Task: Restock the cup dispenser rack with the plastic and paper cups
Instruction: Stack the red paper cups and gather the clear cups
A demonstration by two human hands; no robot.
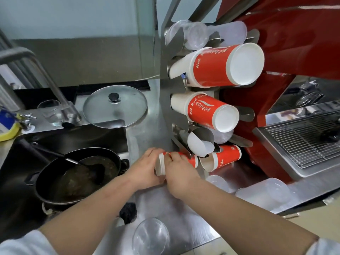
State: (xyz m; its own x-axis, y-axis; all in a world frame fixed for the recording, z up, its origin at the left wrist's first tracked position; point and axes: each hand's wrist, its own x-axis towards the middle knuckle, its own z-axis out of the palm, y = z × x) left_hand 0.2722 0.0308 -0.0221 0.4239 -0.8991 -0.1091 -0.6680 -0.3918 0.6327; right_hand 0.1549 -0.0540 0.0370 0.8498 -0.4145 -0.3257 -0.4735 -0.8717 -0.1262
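Observation:
A steel cup dispenser rack (166,107) stands on the counter. Its slots hold clear plastic cups (195,34) at the top, then a large stack of red paper cups (217,66) and a smaller red stack (206,112). Low down sit a white cup (199,147) and a red paper cup (223,159). My left hand (147,168) and my right hand (179,176) together grip a short stack of red paper cups (162,165) lying sideways at the rack's lowest slot. Loose clear plastic cups lie on the counter (265,193), with another one (150,236) nearer me.
A sink on the left holds a dirty black pan (77,173) with a ladle. A glass pot lid (115,105), a drinking glass (50,112) and a tap (42,70) sit behind it. A red coffee machine with a steel drip grate (303,142) stands right of the rack.

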